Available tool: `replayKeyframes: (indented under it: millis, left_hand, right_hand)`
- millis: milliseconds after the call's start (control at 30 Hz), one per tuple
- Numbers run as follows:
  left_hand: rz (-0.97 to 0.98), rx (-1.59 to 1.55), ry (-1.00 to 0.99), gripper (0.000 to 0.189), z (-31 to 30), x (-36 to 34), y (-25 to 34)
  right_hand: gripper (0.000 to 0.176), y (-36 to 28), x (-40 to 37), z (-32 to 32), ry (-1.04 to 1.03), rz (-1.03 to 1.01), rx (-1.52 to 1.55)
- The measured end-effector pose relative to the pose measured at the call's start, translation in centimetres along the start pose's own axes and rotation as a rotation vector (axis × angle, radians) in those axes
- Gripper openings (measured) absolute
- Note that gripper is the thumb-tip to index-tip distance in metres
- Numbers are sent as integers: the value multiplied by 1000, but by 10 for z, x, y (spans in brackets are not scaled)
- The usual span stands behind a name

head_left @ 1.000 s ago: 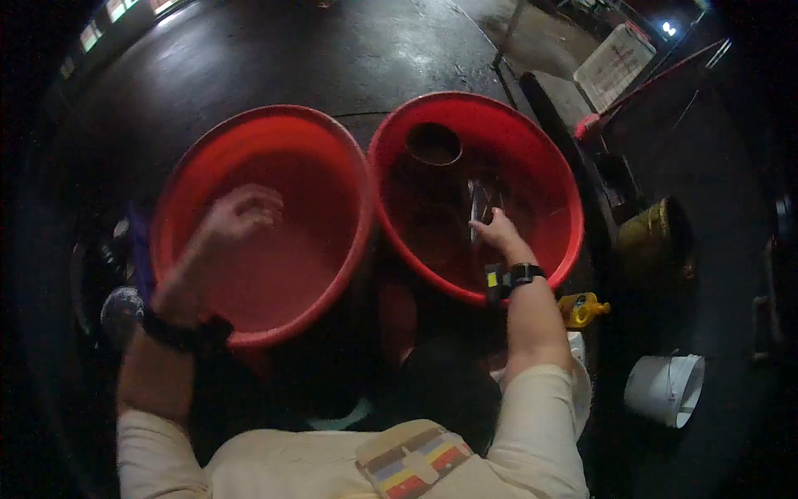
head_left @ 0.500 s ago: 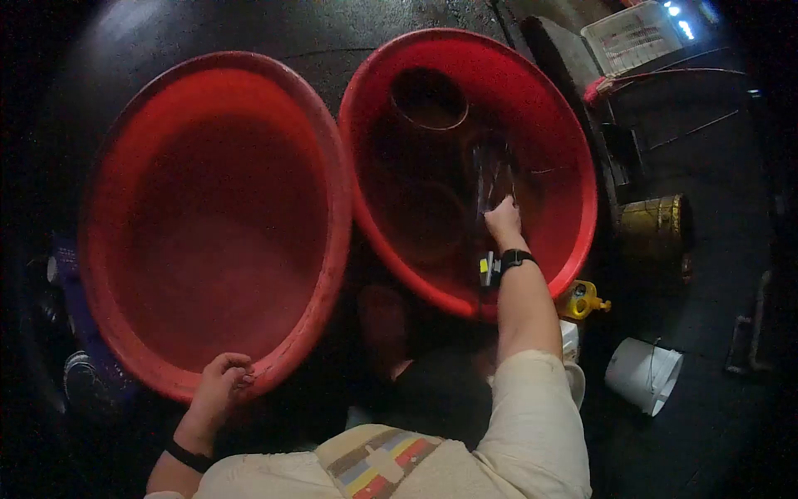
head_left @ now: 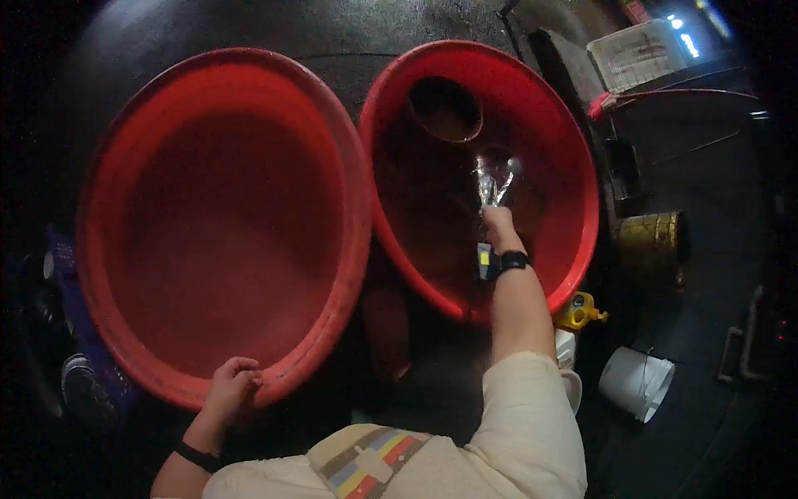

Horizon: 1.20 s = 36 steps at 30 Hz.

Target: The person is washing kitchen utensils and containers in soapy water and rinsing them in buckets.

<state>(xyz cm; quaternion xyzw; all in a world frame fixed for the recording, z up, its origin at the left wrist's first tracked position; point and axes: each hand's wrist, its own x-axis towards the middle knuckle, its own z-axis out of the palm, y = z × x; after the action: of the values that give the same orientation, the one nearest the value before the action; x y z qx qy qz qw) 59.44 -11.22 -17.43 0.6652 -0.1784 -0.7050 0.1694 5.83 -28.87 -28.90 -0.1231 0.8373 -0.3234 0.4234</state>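
Two large red tubs stand side by side. Over the right red tub (head_left: 585, 195), my right hand (head_left: 499, 227) is closed round some shiny metal utensils (head_left: 495, 186), whose rounded ends point away from me above dark water. A round dark container (head_left: 445, 109) sits at the far side inside that tub. My left hand (head_left: 232, 384) rests at the near rim of the left red tub (head_left: 355, 208), its fingers curled; whether they hold anything is hidden.
On the right are a white bucket (head_left: 636, 383), a yellow bottle (head_left: 580, 311), a yellowish metal can (head_left: 652, 249) and a white tray (head_left: 636, 55). A purple crate (head_left: 75, 291) stands at the left.
The utensils' ends now show more clearly, with a rounded head visible. My right hand has moved slightly toward me, and my left hand slightly right along the rim. The view has shifted a little.
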Motion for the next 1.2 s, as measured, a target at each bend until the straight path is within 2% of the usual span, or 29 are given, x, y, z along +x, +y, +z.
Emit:
replayKeyframes:
  millis: [33,233,333,467,533,600,700,767,800,833,900,1033,1200]
  left_hand:
    - [-7,5,0,20,-1,2,1]
    - [-9,73,-9,20,-4,7,2]
    - [-20,102,7,19,-3,6,4]
    - [-3,106,11,19,1,6,5]
    - [9,119,5,20,-1,8,1]
    - [6,114,-1,20,0,7,3]
    - [-23,195,65,19,6,8,6]
    - [121,393,77,19,2,13,5]
    - [104,440,94,21,-2,17,1]
    - [86,487,105,22,-5,25,-4]
    - [98,331,30,25,-10,37,-15]
    - [84,441,72,25,-7,27,-1]
    - [179,600,101,26,4,16,4]
  right_hand:
    - [15,-11,-15,1,-16,139,110]
    - [12,-16,-76,-11,-96,-189,102]
    - [16,-40,-144,6,-48,-191,123]
    - [26,-63,-192,30,-425,-432,246]
    - [28,-84,-220,45,-575,-488,231]
    - [27,-97,-245,60,-761,-395,259]
    - [19,-101,-260,97,-1043,-392,86]
    - [20,-98,-272,124,-1081,-335,-2]
    - [20,-95,-282,146,-1127,-310,-52]
    - [23,-93,-286,162,-1137,-263,-83]
    - [29,-63,-261,205,-1085,-473,-413]
    - [44,3,-211,268,-908,-793,-949]
    - [49,-14,-249,274,-865,-868,-1008]
